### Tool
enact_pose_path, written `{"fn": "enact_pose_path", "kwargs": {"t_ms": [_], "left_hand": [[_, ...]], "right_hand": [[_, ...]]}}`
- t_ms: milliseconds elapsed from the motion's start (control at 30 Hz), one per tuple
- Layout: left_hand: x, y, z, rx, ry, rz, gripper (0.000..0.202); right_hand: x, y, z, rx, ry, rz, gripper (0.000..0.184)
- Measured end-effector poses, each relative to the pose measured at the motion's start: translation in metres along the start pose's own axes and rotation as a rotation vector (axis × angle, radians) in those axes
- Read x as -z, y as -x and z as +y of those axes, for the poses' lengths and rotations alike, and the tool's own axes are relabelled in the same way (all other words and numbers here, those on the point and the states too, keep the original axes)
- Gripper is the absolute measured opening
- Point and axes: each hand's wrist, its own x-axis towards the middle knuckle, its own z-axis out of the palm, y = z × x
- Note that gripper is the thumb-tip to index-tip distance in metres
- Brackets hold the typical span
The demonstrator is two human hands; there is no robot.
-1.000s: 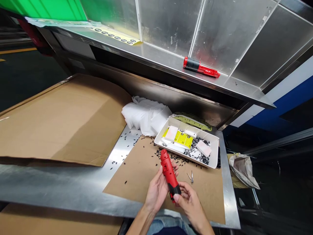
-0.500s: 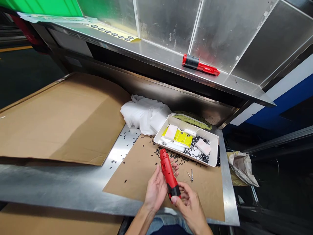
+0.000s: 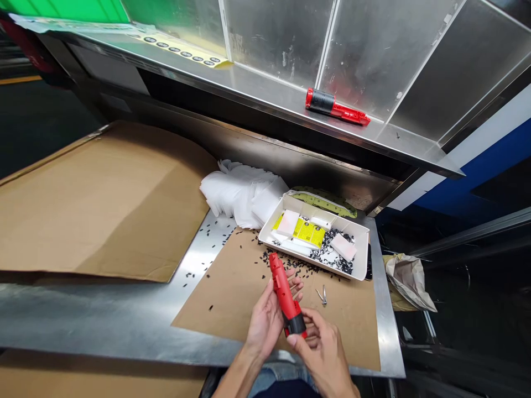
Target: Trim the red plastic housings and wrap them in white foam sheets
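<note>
Beyond the counter's near edge, the right hand has thumb and fingers closed on the black lower end of a red-and-black housing, which is held tilted above a cardboard sheet on the metal counter. The left hand is palm-up beside it, fingers behind; whether it clamps or merely cradles cannot be told. Farther on lies a small metal implement; toward the counter's far right corner, a white tray holds black pieces and a yellow packet, with more pieces strewn before it. Heaped white sheets lie to its left. A second housing rests on the shelf.

Likely faults: a slackened right thumb could let the housing tip or fall; a low forward swing could strike the tray and scatter pieces. The tray bounds movement ahead, a cardboard carton at far left; the widest room lies over the sheet's near left corner, beside a lone piece.
</note>
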Motion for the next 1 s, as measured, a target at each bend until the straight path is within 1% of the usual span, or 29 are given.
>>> {"fn": "enact_pose_path", "kwargs": {"t_ms": [100,233,367,467,567,700,733,767,900,933,1000], "left_hand": [[0.001,-0.001,-0.002,-0.006,-0.026,0.004,0.033],[0.005,-0.003,-0.004,-0.015,-0.063,0.015,0.03],[0.008,-0.006,-0.004,-0.017,-0.096,0.012,0.034],[0.009,-0.008,-0.004,-0.015,-0.115,0.012,0.032],[0.009,-0.01,-0.005,-0.004,-0.133,0.017,0.033],[0.009,-0.013,-0.007,0.018,-0.17,0.019,0.038],[0.008,-0.014,-0.008,0.019,-0.184,0.019,0.04],[0.008,-0.015,-0.008,0.019,-0.198,0.019,0.042],[0.007,-0.017,-0.009,0.053,-0.244,0.009,0.049],[0.008,-0.018,-0.01,0.072,-0.254,0.006,0.048],[0.008,-0.019,-0.01,0.105,-0.277,0.001,0.049]], "right_hand": [[-0.001,0.0,-0.001,0.009,0.027,0.016,0.047],[-0.001,0.0,-0.003,0.018,0.094,0.039,0.043],[-0.001,0.001,-0.003,0.014,0.122,0.046,0.039],[-0.002,0.001,-0.002,-0.003,0.124,0.051,0.039],[-0.001,0.002,-0.001,-0.015,0.115,0.059,0.04],[0.0,-0.001,0.003,-0.024,0.081,0.067,0.04],[0.0,-0.002,0.005,-0.02,0.049,0.068,0.041],[0.0,-0.004,0.007,-0.029,-0.032,0.062,0.042],[0.0,-0.011,0.019,-0.161,-0.578,-0.057,0.051],[0.001,-0.013,0.022,-0.196,-0.676,-0.092,0.054],[0.002,-0.015,0.026,-0.232,-0.777,-0.128,0.056]]}}
